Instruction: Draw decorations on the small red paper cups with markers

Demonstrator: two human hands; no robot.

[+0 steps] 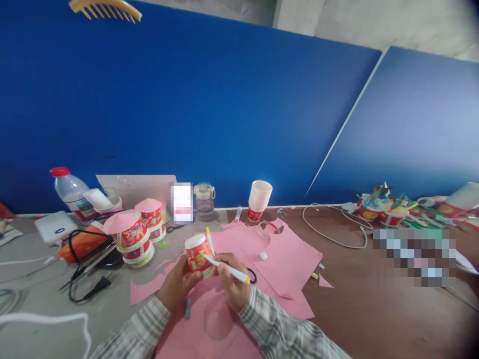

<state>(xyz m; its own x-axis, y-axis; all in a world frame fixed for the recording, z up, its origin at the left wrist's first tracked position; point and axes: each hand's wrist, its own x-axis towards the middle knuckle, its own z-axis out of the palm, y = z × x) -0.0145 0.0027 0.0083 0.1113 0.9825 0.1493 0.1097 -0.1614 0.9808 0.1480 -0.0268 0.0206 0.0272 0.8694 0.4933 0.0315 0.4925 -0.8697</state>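
Observation:
My left hand is wrapped round a red patterned paper cup with a white end facing up. In my right hand is a white marker with a yellow end, its other end pointing at the cup's side. A second yellow-and-white pen-like piece shows just behind the cup. Pink paper sheets lie under both hands, and a faint round shape shows on the nearest one. A black ring-shaped handle sits beside my right hand, its other part hidden.
Red cup models with pink cone tops stand at left, near a black power plug and a bottle. Stacked paper cups, a water jar and a white cable lie toward the blue partition.

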